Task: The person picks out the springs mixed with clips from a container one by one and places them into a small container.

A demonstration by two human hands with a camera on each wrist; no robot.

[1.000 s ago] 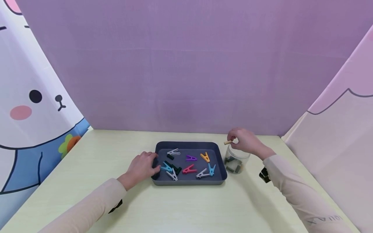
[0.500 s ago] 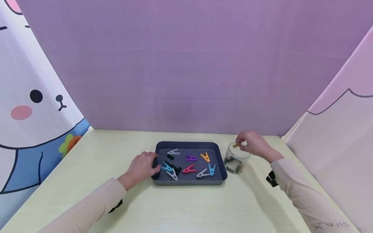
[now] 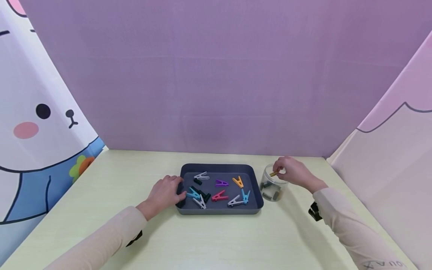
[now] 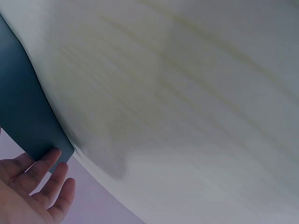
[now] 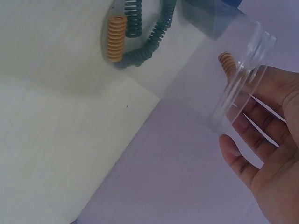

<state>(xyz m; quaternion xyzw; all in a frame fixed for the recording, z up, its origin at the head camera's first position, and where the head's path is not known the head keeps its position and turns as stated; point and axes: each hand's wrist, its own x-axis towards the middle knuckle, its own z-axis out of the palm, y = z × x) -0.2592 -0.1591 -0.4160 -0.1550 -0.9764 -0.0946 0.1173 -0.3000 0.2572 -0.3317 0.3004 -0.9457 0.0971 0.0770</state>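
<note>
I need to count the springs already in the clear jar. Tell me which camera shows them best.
The right wrist view: it looks through the clear jar at the springs on its bottom, one orange among dark green ones. The head view shows the jar small, its springs only dark specks. The left wrist view shows none, only the tray's edge.

- tray [image 3: 219, 210]: dark slate grey-blue
- pegs in tray: white [image 3: 201, 175], purple [image 3: 221, 183], orange [image 3: 237, 182], pink-red [image 3: 219, 195], two light blue [image 3: 245, 196], dark green [image 3: 202, 194]
- jar [image 3: 274, 186]: clear plastic
- springs in jar: one orange [image 5: 115, 38], rest dark green [image 5: 132, 17]
- spring at right hand's fingers [image 3: 273, 174]: orange-gold
- table [image 3: 216, 240]: pale yellow-cream, faint wood grain
- backdrop [image 3: 216, 75]: plain lilac
- left curtain [image 3: 33, 123]: white cartoon animal, pink cheek, blue clothes
- sleeves [image 3: 101, 240]: pale beige-pink
</note>
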